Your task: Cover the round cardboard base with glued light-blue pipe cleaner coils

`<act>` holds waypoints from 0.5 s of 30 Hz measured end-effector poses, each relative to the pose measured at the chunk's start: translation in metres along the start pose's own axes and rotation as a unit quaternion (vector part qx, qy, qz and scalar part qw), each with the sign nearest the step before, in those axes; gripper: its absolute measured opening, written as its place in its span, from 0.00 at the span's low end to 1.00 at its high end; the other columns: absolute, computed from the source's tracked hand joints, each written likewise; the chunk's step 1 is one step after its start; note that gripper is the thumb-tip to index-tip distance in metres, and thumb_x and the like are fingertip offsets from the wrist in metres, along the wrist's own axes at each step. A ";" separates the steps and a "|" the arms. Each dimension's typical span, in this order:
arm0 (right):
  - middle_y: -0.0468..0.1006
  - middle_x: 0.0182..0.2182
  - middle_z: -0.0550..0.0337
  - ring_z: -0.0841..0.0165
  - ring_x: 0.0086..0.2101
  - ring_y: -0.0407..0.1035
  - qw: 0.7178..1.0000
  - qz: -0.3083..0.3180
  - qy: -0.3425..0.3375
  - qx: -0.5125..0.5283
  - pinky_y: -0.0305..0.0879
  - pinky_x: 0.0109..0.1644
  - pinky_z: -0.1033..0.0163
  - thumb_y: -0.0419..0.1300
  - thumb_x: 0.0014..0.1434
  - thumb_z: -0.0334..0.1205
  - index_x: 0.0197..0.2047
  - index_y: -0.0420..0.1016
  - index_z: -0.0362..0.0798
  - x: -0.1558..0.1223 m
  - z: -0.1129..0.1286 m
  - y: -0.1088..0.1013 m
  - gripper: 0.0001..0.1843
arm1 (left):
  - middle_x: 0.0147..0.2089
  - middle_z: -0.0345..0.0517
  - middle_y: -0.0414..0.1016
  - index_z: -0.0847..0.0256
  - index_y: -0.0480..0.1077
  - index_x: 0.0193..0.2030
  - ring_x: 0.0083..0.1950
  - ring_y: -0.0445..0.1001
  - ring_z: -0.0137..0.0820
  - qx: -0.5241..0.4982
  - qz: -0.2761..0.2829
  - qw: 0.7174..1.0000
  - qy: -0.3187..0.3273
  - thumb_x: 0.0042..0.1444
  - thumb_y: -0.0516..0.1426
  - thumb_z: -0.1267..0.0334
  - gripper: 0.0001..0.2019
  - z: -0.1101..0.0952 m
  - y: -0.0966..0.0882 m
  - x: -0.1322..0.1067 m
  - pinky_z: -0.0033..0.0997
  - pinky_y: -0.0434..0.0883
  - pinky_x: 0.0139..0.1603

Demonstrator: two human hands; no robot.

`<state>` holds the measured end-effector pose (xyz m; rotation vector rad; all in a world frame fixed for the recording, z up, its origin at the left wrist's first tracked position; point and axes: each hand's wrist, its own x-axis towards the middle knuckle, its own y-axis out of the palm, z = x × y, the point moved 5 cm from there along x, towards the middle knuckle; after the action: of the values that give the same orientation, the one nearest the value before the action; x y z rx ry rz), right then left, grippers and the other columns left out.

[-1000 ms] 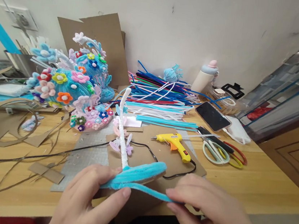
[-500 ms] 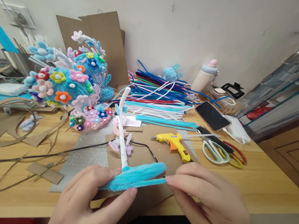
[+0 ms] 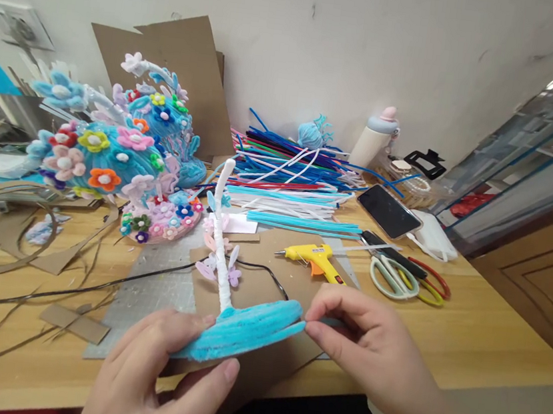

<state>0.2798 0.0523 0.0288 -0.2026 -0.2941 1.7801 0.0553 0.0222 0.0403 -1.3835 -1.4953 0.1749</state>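
Observation:
My left hand (image 3: 156,367) grips the left side of a round base (image 3: 246,327) covered in blue pipe cleaners, thumb below and fingers on top. From the base rises a white-wrapped stem (image 3: 222,247), with small blue, pink and lilac petals and flowers showing along it. At the base's right edge, my right hand (image 3: 364,349) pinches a blue pipe cleaner (image 3: 286,333) between thumb and fingertips. That strip lies along the base's side, and its far end passes behind my right fingers.
Beyond my hands lie a yellow glue gun (image 3: 313,258), scissors (image 3: 393,276), a phone (image 3: 389,211) and piled pipe cleaners (image 3: 291,168). Flower-covered blue crafts (image 3: 112,153) stand at left. A black cable (image 3: 121,277) crosses the grey cutting mat (image 3: 145,292). Cardboard scraps (image 3: 75,322) lie left.
My right hand has shifted left and turned, keeping its pinch near the base's right end. The blue strip now sits closer against the base's side. The view has moved slightly right.

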 end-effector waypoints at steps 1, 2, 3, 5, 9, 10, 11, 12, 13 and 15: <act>0.69 0.25 0.66 0.73 0.26 0.63 1.000 0.003 0.003 0.004 0.61 0.28 0.70 0.61 0.56 0.37 0.29 0.72 0.50 0.000 0.000 0.000 0.04 | 0.30 0.33 0.74 0.53 0.67 0.40 0.29 0.74 0.23 0.003 0.000 1.000 -0.002 0.61 0.54 0.49 0.11 0.001 0.000 0.000 0.19 0.72 0.28; 0.69 0.25 0.66 0.73 0.26 0.63 1.000 0.006 0.006 0.007 0.61 0.28 0.70 0.61 0.56 0.37 0.29 0.72 0.50 0.000 -0.001 0.001 0.04 | 0.30 0.33 0.74 0.53 0.67 0.40 0.29 0.74 0.23 0.006 0.000 1.000 -0.005 0.61 0.54 0.49 0.12 0.001 -0.001 -0.001 0.19 0.72 0.28; 0.68 0.25 0.66 0.73 0.26 0.62 1.000 0.006 0.009 0.008 0.60 0.28 0.69 0.60 0.56 0.37 0.29 0.72 0.50 0.001 -0.001 0.001 0.04 | 0.29 0.33 0.74 0.53 0.67 0.40 0.28 0.74 0.22 0.008 0.003 1.000 -0.006 0.61 0.53 0.48 0.12 0.001 0.000 -0.001 0.18 0.71 0.28; 0.68 0.25 0.66 0.72 0.27 0.63 1.000 0.010 0.017 0.009 0.61 0.29 0.69 0.60 0.56 0.37 0.29 0.71 0.50 0.003 -0.003 0.002 0.04 | 0.29 0.32 0.74 0.53 0.66 0.40 0.28 0.74 0.22 0.011 0.007 1.000 -0.006 0.61 0.54 0.49 0.11 0.001 0.000 -0.001 0.18 0.71 0.28; 0.69 0.27 0.64 0.70 0.30 0.64 0.999 0.024 0.036 0.026 0.61 0.31 0.66 0.59 0.56 0.38 0.30 0.70 0.50 0.006 -0.009 0.005 0.04 | 0.30 0.33 0.73 0.54 0.66 0.40 0.28 0.73 0.23 0.019 -0.003 1.000 0.009 0.61 0.54 0.48 0.12 0.000 0.001 0.000 0.19 0.71 0.29; 0.69 0.27 0.64 0.70 0.30 0.64 0.998 0.029 0.040 0.032 0.60 0.31 0.66 0.59 0.56 0.38 0.30 0.70 0.50 0.007 -0.011 0.006 0.04 | 0.29 0.33 0.73 0.54 0.66 0.40 0.28 0.73 0.23 0.017 -0.002 1.000 0.010 0.61 0.54 0.49 0.12 -0.001 0.001 0.000 0.19 0.71 0.29; 0.69 0.27 0.65 0.70 0.29 0.63 0.998 0.034 0.043 0.036 0.59 0.31 0.66 0.59 0.56 0.38 0.30 0.70 0.50 0.007 -0.012 0.007 0.04 | 0.29 0.33 0.73 0.54 0.66 0.40 0.28 0.73 0.23 0.015 0.002 1.000 0.009 0.61 0.54 0.49 0.12 -0.001 0.002 0.001 0.19 0.71 0.28; 0.68 0.27 0.65 0.70 0.29 0.63 0.997 0.039 0.046 0.040 0.59 0.31 0.65 0.60 0.56 0.39 0.31 0.70 0.50 0.007 -0.013 0.007 0.04 | 0.29 0.33 0.73 0.54 0.66 0.40 0.28 0.73 0.22 0.012 0.006 1.000 0.008 0.61 0.54 0.50 0.11 -0.001 0.002 0.001 0.18 0.71 0.28; 0.68 0.27 0.65 0.70 0.29 0.62 0.997 0.042 0.046 0.044 0.58 0.31 0.65 0.60 0.56 0.39 0.31 0.69 0.50 0.008 -0.014 0.007 0.04 | 0.29 0.33 0.72 0.54 0.66 0.40 0.27 0.72 0.22 0.008 0.011 1.000 0.008 0.61 0.54 0.51 0.10 -0.001 0.002 0.001 0.17 0.71 0.27; 0.66 0.28 0.65 0.69 0.31 0.61 0.998 0.044 0.025 0.046 0.57 0.33 0.64 0.60 0.56 0.37 0.30 0.69 0.50 0.010 -0.013 0.007 0.04 | 0.30 0.34 0.73 0.55 0.66 0.40 0.28 0.73 0.22 0.000 0.013 1.000 0.007 0.62 0.54 0.51 0.10 -0.001 0.001 -0.001 0.17 0.71 0.26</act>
<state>0.2746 0.0618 0.0146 -0.1976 -0.1694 1.8672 0.0564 0.0215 0.0397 -1.4011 -1.4662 0.1801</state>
